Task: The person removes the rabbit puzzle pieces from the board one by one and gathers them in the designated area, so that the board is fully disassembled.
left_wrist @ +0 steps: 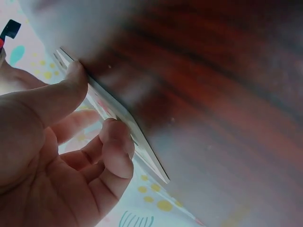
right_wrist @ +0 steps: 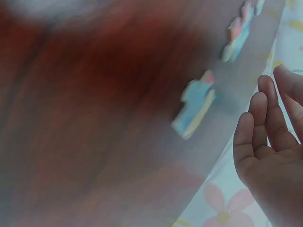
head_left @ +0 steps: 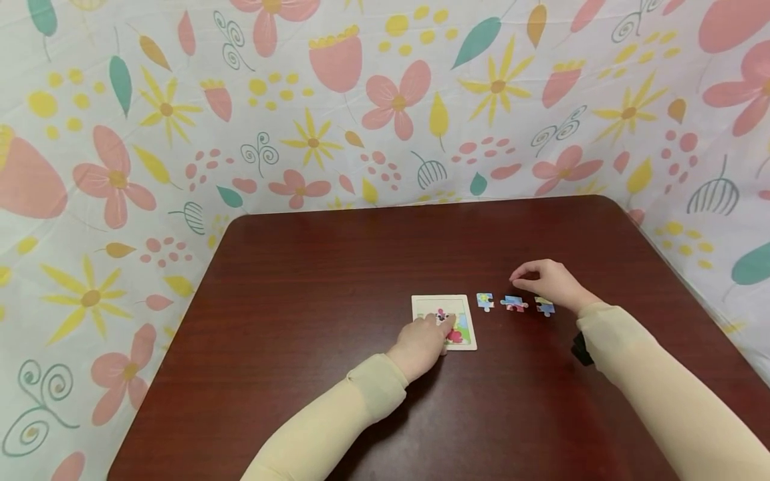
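Note:
A small square puzzle tray (head_left: 440, 298) with a pale rim and a partly covered animal picture lies mid-table. My left hand (head_left: 418, 346) holds it at its near left side. In the left wrist view, the thumb (left_wrist: 75, 71) is against the tray's edge and the other fingers bend toward it. To the tray's right, three loose jigsaw pieces lie in a row: a left one (head_left: 482, 298), a middle one (head_left: 511, 300) and a right one (head_left: 545, 308). Above the middle and right pieces is my right hand (head_left: 553, 284), fingers loosely bent, thumb and index apart, nothing between them.
The dark red-brown wooden table (head_left: 313, 267) has rounded far corners. A flower-patterned cloth (head_left: 385, 153) hangs behind it and along both sides. Something black (head_left: 581, 349) shows beneath the right sleeve.

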Demonstrator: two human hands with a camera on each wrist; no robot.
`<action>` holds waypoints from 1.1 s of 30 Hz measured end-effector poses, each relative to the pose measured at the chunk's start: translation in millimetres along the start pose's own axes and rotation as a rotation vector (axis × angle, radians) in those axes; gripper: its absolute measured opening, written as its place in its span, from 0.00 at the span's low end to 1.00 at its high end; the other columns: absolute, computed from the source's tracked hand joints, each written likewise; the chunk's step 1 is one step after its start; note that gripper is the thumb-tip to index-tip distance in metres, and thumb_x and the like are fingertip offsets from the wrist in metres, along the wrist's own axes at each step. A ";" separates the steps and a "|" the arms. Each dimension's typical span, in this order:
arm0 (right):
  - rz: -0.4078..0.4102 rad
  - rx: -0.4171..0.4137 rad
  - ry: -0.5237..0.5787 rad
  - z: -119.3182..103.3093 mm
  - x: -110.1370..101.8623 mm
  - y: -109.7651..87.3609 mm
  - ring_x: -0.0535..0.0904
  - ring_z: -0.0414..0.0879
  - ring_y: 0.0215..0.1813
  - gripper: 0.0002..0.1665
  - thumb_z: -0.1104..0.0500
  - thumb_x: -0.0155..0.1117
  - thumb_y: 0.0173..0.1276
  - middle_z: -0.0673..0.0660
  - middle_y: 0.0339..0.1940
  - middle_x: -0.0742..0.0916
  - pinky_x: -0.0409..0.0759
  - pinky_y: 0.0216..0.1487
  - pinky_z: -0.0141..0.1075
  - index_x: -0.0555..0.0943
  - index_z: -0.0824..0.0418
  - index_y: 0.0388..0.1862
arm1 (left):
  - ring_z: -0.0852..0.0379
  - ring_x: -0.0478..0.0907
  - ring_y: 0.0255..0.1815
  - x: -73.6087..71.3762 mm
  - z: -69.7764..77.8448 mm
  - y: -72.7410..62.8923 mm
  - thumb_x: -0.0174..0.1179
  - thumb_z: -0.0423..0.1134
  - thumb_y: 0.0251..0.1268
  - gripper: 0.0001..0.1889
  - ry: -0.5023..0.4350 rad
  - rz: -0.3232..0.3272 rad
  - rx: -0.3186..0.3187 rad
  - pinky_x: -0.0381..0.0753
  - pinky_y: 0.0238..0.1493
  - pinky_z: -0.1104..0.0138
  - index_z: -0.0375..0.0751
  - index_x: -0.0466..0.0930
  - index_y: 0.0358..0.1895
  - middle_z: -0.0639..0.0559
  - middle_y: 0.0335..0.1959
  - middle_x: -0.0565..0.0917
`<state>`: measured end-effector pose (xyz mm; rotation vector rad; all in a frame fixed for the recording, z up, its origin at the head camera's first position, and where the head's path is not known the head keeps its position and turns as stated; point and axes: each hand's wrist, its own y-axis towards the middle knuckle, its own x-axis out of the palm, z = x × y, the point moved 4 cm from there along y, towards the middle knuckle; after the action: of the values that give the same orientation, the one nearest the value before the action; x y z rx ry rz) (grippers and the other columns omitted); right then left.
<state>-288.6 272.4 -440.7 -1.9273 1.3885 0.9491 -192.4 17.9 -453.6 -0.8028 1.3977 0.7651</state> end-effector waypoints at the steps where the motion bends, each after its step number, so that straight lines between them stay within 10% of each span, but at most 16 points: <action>1: 0.003 -0.007 -0.002 -3.2 0.5 1.5 0.77 0.53 0.44 0.12 0.55 0.63 0.66 0.62 0.45 0.85 0.76 0.42 0.45 0.84 0.61 0.43 | 0.53 0.78 0.31 -0.2 0.1 -1.3 0.65 0.43 0.58 0.30 0.006 0.008 0.006 0.78 0.26 0.66 0.51 0.71 0.66 0.47 0.39 0.80; 11: -0.010 -0.093 0.020 -44.3 18.4 18.9 0.76 0.48 0.38 0.09 0.58 0.64 0.65 0.56 0.42 0.86 0.75 0.39 0.40 0.85 0.60 0.42 | 0.57 0.78 0.29 -7.2 5.1 -12.5 0.54 0.34 0.65 0.08 0.180 0.141 0.059 0.79 0.23 0.68 0.45 0.83 0.41 0.50 0.33 0.80; 33: -0.110 -0.326 0.000 -126.3 95.2 30.6 0.78 0.40 0.32 0.07 0.63 0.66 0.62 0.54 0.35 0.87 0.76 0.33 0.34 0.87 0.61 0.38 | 0.67 0.76 0.21 -4.9 21.3 -16.1 0.62 0.40 0.55 0.11 0.355 0.274 0.067 0.75 0.18 0.74 0.57 0.81 0.17 0.64 0.18 0.80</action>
<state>-271.1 112.4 -445.9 -2.2139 1.1691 1.1793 -167.7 27.4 -447.9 -0.7263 1.8701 0.8053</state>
